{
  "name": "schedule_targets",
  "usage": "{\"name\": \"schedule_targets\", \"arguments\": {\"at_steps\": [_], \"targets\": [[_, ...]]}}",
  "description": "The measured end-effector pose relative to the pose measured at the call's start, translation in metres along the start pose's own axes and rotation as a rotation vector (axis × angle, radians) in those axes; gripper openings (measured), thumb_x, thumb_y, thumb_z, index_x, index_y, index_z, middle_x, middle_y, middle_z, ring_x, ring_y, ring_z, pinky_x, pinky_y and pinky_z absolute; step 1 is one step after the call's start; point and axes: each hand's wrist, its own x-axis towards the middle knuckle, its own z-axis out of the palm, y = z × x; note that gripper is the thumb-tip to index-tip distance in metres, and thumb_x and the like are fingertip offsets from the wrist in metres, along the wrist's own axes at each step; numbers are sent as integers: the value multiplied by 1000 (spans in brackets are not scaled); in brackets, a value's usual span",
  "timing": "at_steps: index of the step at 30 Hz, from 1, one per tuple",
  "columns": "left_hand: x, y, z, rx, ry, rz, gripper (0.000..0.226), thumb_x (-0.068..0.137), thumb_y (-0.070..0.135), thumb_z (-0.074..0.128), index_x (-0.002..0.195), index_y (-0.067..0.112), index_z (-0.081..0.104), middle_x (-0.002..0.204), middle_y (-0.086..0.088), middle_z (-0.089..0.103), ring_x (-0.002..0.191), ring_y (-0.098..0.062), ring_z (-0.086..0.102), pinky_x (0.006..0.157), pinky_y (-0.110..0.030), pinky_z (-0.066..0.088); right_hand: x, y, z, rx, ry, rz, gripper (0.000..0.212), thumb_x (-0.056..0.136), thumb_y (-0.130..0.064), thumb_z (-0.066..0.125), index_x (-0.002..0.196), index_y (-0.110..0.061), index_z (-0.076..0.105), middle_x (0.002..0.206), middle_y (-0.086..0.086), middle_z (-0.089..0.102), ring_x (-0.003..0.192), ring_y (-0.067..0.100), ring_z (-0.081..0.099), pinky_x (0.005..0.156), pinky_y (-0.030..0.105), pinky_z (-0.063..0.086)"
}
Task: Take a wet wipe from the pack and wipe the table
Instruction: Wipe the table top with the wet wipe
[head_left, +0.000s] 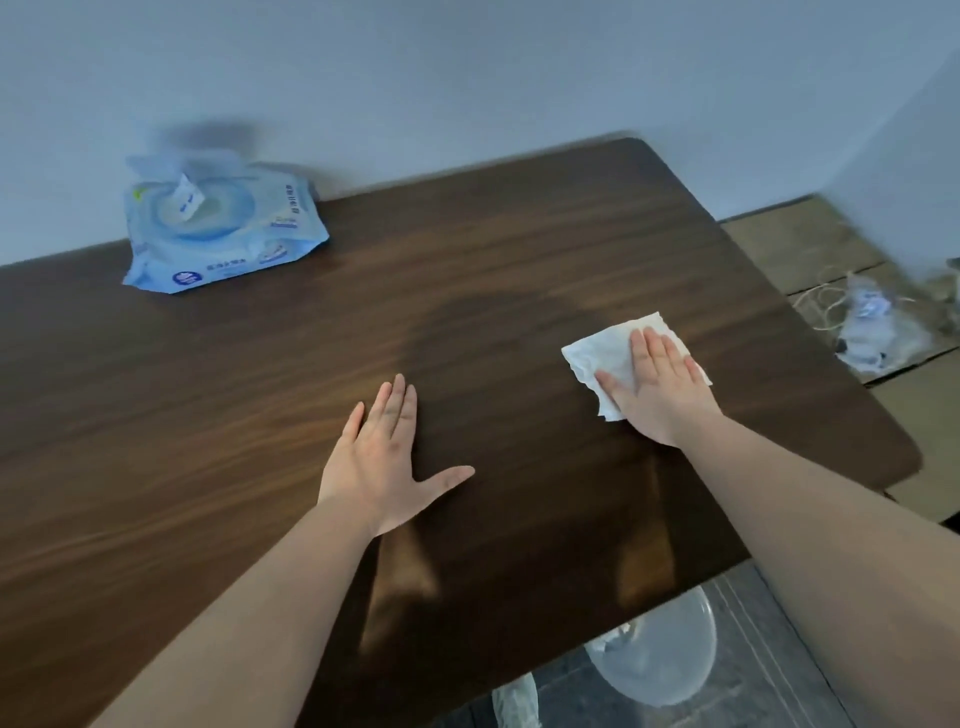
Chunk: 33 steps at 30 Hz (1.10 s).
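Note:
A light blue pack of wet wipes (218, 234) lies at the far left of the dark wooden table (467, 270), its lid open and a wipe sticking up from the opening. A white wet wipe (602, 353) lies spread on the table's right side. My right hand (660, 389) presses flat on it, fingers together and pointing away from me. My left hand (387, 462) rests palm down on the bare wood near the middle, thumb spread to the right, holding nothing.
The table's back edge meets a pale wall. A clear plastic stool (660, 649) stands below the near right edge. On the floor to the right lie clear bags and a cord (867, 327).

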Motion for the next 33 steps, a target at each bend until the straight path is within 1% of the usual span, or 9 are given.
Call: {"name": "schedule_targets", "arguments": {"at_steps": [4, 8, 11, 18, 23, 26, 29, 31, 33], "targets": [[24, 40, 3, 66, -53, 25, 119, 61, 93, 14, 145, 15, -20, 155, -1, -25, 142, -15, -22, 117, -40, -9, 7, 58, -8, 9, -5, 74, 84, 89, -69, 14, 150, -16, -9, 161, 1, -10, 147, 17, -11, 119, 39, -4], [30, 41, 7, 105, -83, 18, 117, 56, 97, 4, 134, 17, -31, 148, -1, -34, 140, -18, -27, 115, -42, -12, 22, 98, -21, 21, -40, 83, 84, 89, -69, 16, 151, -17, -9, 160, 0, -12, 146, 16, -12, 118, 38, -5], [32, 40, 6, 105, -94, 29, 118, 50, 97, -3, 133, 18, -32, 146, -1, -35, 140, -19, -27, 115, -42, -13, 30, 110, -24, 20, -36, 79, 84, 88, -70, 16, 151, -19, -10, 160, -1, -12, 146, 16, -13, 118, 39, -6], [31, 42, 4, 90, -102, 27, 117, 47, 96, -4, 132, 19, -32, 142, 0, -36, 139, -18, -28, 114, -42, -14, 33, 110, -21, -15, -37, 71, 84, 88, -70, 12, 150, -18, -12, 160, 1, -13, 146, 16, -14, 119, 40, -6], [33, 39, 2, 68, -126, 33, 125, 48, 96, 0, 140, 17, -27, 142, 2, -37, 140, -18, -26, 114, -41, -12, 21, 82, -16, -67, -68, 18, 83, 89, -68, 10, 149, -15, -15, 160, 4, -16, 146, 19, -16, 119, 41, -7], [27, 32, -2, 30, -121, 36, 123, 58, 95, 11, 146, 15, -18, 151, 0, -29, 143, -17, -21, 116, -38, -8, 7, 47, -9, -87, -84, -61, 82, 90, -67, 10, 148, -15, -17, 159, 5, -17, 146, 19, -17, 119, 41, -8], [2, 9, 0, -1, -91, -6, 120, 64, 90, 20, 147, 13, -17, 155, -2, -24, 143, -16, -19, 116, -36, -7, -9, -1, 0, -91, -98, -148, 83, 89, -67, 9, 148, -15, -17, 159, 5, -19, 145, 20, -19, 118, 40, -10], [-25, -17, 6, -31, -68, -58, 121, 63, 91, 19, 147, 12, -16, 153, -1, -25, 143, -16, -19, 116, -35, -7, -20, -37, 7, -109, -104, -213, 83, 89, -68, 9, 148, -15, -18, 159, 5, -19, 145, 20, -20, 118, 41, -10], [-58, -53, 12, -50, -39, -119, 123, 59, 94, 11, 147, 11, -16, 149, 0, -28, 143, -15, -19, 116, -35, -6, -33, -78, 16, -134, -118, -288, 83, 90, -67, 8, 148, -15, -19, 158, 5, -20, 145, 20, -21, 118, 42, -10]]}}
